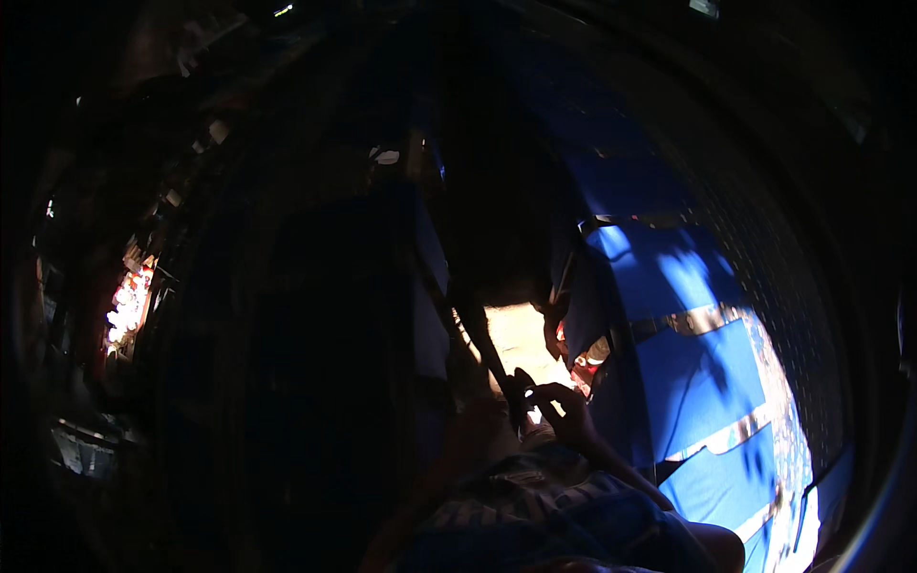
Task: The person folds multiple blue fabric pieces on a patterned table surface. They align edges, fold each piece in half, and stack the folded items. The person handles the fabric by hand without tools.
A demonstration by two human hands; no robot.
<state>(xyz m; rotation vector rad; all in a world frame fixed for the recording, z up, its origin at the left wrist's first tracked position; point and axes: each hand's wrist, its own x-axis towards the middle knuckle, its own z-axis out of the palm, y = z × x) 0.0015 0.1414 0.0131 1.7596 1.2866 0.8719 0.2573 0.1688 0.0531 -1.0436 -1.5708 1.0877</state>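
Dimly, hands (567, 416) close together by a dark object (519, 388); grip unclear; blue sheets (702, 382) rightward

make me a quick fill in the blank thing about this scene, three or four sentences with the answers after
1. The sunlit cloth-like panels on the right side of the picture are coloured ____.
2. Dark ____, cast where the light is blocked, fall across these panels.
3. Most of the bright patch lies ____ the person's right hand in the picture, rather than below it.
4. The glaring, brightly lit jumble is near the ____ edge of the picture, not the right.

Missing words: blue; shadows; above; left
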